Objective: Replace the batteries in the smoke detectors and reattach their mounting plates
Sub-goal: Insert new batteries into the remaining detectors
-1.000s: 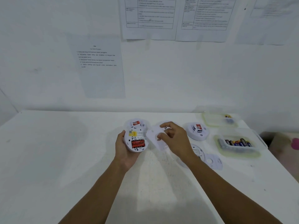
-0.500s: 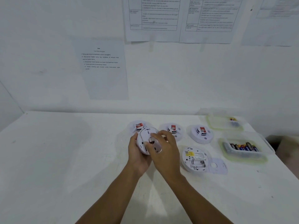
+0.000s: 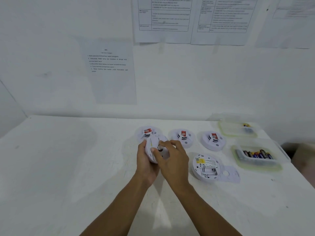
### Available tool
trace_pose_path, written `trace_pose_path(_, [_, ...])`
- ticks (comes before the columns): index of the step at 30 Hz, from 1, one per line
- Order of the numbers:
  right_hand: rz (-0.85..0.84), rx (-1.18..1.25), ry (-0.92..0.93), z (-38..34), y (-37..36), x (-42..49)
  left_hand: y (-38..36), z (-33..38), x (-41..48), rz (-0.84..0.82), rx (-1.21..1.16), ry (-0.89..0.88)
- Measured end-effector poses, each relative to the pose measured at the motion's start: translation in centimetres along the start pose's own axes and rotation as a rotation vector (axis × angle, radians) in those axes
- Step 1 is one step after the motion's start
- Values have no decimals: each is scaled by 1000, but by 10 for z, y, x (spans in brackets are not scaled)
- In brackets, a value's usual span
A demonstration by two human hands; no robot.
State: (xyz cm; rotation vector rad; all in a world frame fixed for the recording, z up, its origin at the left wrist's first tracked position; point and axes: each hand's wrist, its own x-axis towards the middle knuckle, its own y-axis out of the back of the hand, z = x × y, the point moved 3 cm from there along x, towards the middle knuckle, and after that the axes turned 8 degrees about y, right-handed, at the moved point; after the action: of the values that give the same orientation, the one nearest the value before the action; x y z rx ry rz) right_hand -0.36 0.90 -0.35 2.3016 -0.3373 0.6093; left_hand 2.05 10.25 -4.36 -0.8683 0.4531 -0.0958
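We see the left hand (image 3: 146, 161) gripping the held detector (image 3: 151, 144) by its rim, tilted on edge just above the table (image 3: 68, 167), in front of the leftmost unit of the back row. The right hand (image 3: 173, 159) has its fingers curled onto the plate (image 3: 165, 155), which sits against the detector's back. Both hands are together on the one unit.

Diff vs 1 s ago: the plate was then off to the right of the detector, pinched in the right hand, with the red batteries and yellow label exposed. Now the plate covers them. Diff vs 0.5 s ago: same hold, with the right-hand fingers shifted slightly on the plate. We can't tell if it has locked.

Unchanged: three detectors stand face up in the back row (image 3: 183, 136). The open detector (image 3: 205, 166) lies face down with its bay empty, and its loose plate (image 3: 229, 173) touches its right side. The battery box (image 3: 255, 155) is right of it, and the far box (image 3: 238, 129) is behind that.
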Motion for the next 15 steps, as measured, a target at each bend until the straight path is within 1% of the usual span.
trace_pose_path(4, [19, 48, -67, -5, -1, -2, 0, 1, -4, 0, 32, -45])
trace_pose_path(8, [-50, 147, -130, -3, -3, -5, 3, 6, -9, -34, 92, -52])
trace_pose_path(12, [-105, 360, -297, 2, -3, -9, 9, 18, -13, -36, 290, -77])
trace_pose_path(13, [-119, 441, -353, 4, -4, -10, 11, 20, -15, -37, 352, -91])
trace_pose_path(15, [-157, 678, -504, 8, -5, -13, 16, 27, -18, -36, 441, -131])
